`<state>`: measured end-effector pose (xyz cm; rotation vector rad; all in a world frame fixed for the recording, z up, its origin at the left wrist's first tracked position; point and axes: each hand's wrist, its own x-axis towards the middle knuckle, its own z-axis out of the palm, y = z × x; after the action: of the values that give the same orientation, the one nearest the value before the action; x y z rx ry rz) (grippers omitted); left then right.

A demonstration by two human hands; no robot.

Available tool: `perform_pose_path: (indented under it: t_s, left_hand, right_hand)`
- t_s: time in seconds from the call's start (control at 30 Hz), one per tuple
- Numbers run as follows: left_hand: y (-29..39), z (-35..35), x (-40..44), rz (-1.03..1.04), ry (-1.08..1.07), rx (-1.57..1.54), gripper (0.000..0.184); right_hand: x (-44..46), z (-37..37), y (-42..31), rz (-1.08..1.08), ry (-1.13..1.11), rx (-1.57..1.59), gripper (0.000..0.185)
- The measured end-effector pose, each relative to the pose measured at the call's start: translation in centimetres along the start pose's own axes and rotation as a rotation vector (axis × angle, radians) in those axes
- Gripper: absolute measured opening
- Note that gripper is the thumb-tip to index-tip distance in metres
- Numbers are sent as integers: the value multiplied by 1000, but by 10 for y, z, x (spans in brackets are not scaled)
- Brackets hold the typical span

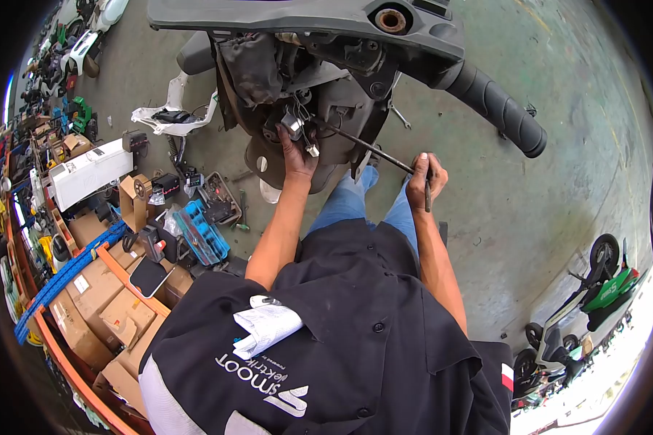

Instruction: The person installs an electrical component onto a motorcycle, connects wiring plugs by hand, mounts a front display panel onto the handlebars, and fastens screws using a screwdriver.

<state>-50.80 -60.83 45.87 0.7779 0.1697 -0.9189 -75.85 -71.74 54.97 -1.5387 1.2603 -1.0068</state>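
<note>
- Our left hand (295, 158): visible fingers curl partway onto a small silver unit (292, 125), probably steadying it.
- Our right hand (426, 180): fingers wrapped tight around a bent rod (370, 147) at its outer end, likely for leverage; inner tip unclear.
- Silver unit: boxy, shiny, wires around it, between the side edges of the scooter front (346, 96).
- White connector (313, 151) dangles just beside.

You are stationed in a scooter workshop, as evidenced by the partly stripped scooter (305, 20) before you, a wrench (400, 117) on the stained floor (500, 232), a tool tray (228, 209), stacked cartons (87, 293) and a parked green-and-white scooter (614, 292).
</note>
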Motion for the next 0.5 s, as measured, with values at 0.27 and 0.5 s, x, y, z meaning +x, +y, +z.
perform_pose_path:
  t_s: [0.27,0.5]
  left_hand:
    - [0,18,-2,-41,55,-68,47]
    - [4,14,-8,-75,-24,-25,53]
  right_hand:
    - [-25,-5,19,-11,-120,-65,28]
    - [14,-14,14,-501,-212,-123,16]
